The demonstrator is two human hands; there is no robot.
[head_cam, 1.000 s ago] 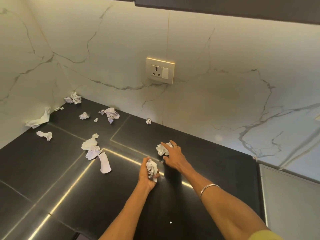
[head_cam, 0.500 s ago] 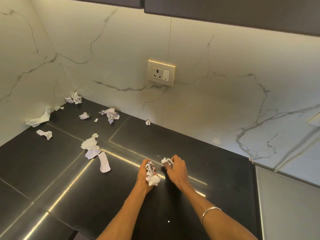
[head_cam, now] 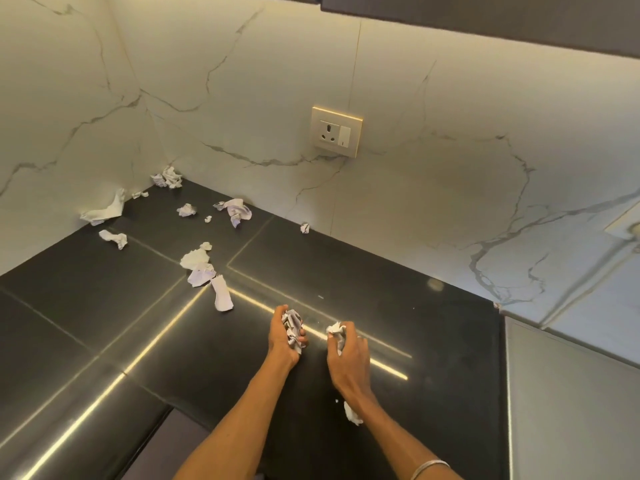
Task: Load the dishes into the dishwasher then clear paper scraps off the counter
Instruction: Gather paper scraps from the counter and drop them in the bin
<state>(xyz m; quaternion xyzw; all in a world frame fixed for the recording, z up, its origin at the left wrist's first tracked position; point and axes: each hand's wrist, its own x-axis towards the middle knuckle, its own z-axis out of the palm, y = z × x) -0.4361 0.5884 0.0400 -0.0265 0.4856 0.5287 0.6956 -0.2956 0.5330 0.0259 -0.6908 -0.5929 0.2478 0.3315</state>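
Note:
Over the black counter point(head_cam: 398, 306) my left hand point(head_cam: 284, 341) grips a wad of crumpled paper point(head_cam: 292, 327). Beside it my right hand point(head_cam: 348, 358) holds a second crumpled scrap point(head_cam: 336, 330) in curled fingers. One small scrap point(head_cam: 352, 415) lies on the counter under my right wrist. Several more scraps lie to the left: a cluster point(head_cam: 202, 268) with a flat strip point(head_cam: 221, 297), a larger crumple point(head_cam: 237, 211), a ball in the corner point(head_cam: 169, 177) and pieces by the left wall point(head_cam: 104, 213). A tiny scrap point(head_cam: 304, 227) sits at the back wall.
A marble backsplash with a wall socket point(head_cam: 336, 131) rises behind the counter. Dark cabinets point(head_cam: 485, 22) hang overhead. A grey surface point(head_cam: 571, 393) adjoins the counter on the right. The counter's front edge steps in at the lower left.
My right hand lifted the scrap off the counter and drew back toward me. Both hands now sit closer together and nearer. A small scrap now shows under my right wrist.

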